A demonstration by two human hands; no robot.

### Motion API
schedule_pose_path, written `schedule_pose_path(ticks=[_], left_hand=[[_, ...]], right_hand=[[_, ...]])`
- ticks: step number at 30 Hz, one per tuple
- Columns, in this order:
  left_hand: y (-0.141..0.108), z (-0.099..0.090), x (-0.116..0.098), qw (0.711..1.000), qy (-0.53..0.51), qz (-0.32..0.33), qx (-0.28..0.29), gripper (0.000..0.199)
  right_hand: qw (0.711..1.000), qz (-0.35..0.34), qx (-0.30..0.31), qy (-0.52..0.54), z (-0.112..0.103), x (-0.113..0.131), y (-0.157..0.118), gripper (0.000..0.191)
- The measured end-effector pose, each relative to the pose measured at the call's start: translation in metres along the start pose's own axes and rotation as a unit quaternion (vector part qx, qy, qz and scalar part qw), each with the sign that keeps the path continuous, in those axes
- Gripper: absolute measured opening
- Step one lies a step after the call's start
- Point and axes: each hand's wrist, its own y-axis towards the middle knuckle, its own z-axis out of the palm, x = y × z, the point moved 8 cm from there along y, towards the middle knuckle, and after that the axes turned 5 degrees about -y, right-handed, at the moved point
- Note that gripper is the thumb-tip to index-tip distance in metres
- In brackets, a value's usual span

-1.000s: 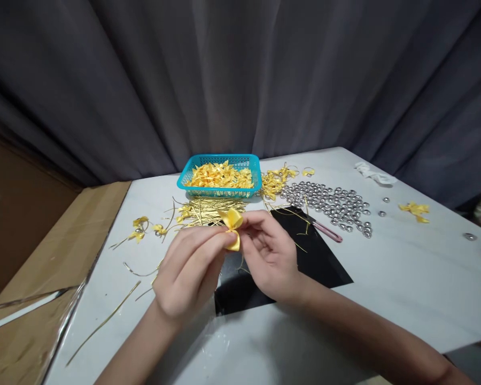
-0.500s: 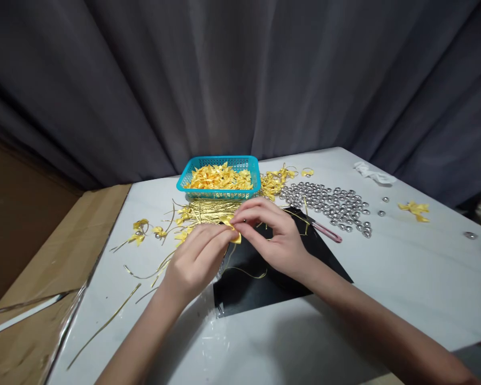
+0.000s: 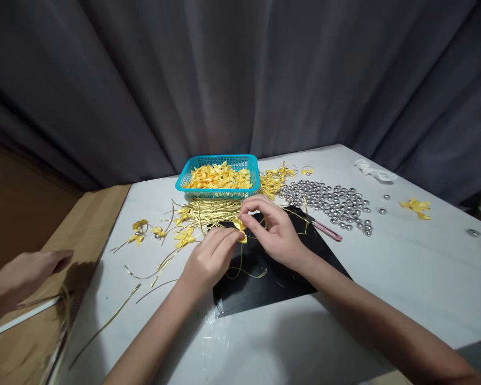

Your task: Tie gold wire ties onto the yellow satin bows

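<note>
A yellow ribbon bow [image 3: 243, 239] is pinched in the fingertips of my left hand [image 3: 210, 256], over the black mat [image 3: 272, 283]. My right hand [image 3: 276, 232] is closed in a pinch of thumb and forefinger at the bow's upper side. A thin gold cord [image 3: 246, 272] hangs below the bow and curls over the mat. Just behind my hands lies a bundle of gold cords [image 3: 214, 210]. Loose yellow bows [image 3: 184, 236] with cords lie to the left of my left hand.
A blue basket [image 3: 177, 184] with yellow ribbon pieces stands at the back. Silver beads [image 3: 332, 203] spread behind a pink-handled tool [image 3: 324, 230]. A white crumpled piece [image 3: 374, 171] lies far right. Cardboard [image 3: 92, 219] borders the left edge, where another person's hand [image 3: 28, 272] reaches in.
My hands have shifted slightly right with the bow, and more of it shows. Another person's hand has come into view at the left.
</note>
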Motion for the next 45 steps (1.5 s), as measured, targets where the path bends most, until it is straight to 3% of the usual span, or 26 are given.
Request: schedule_pose_path(ticks=[5,11,16,23,33,38,42,45], left_hand=[[-0.003,-0.001,0.002,1.0,0.017,0.011,-0.008,0.026],[-0.001,-0.003,0.002,1.0,0.017,-0.005,-0.026,0.024],[-0.004,-0.004,0.002,0.998,0.022,-0.008,-0.059,0.022],[-0.013,-0.001,0.007,0.996,0.011,-0.007,-0.088,0.028],[-0.022,-0.002,0.02,0.986,-0.051,-0.066,-0.141,0.027],[-0.039,0.015,0.025,0.979,-0.071,-0.11,-0.157,0.025],[-0.046,0.033,0.025,0.982,-0.091,-0.121,-0.111,0.02],[-0.048,0.036,0.028,0.982,-0.09,-0.131,-0.101,0.019]], right_hand=[[0.995,0.043,0.068,0.051,0.014,-0.012,-0.002,0.012],[0.994,-0.05,0.095,-0.026,0.018,0.003,-0.005,0.011],[0.995,-0.076,0.062,-0.026,0.021,0.009,-0.005,0.012],[1.0,-0.026,0.017,-0.003,0.024,0.005,-0.008,0.012],[0.999,-0.022,0.026,0.021,0.034,0.011,-0.002,0.014],[0.992,0.063,0.039,0.107,0.037,-0.005,0.0,0.013],[0.973,0.086,-0.018,0.214,0.017,-0.006,0.021,0.007],[0.951,0.115,-0.005,0.288,0.006,-0.001,0.037,0.009]])
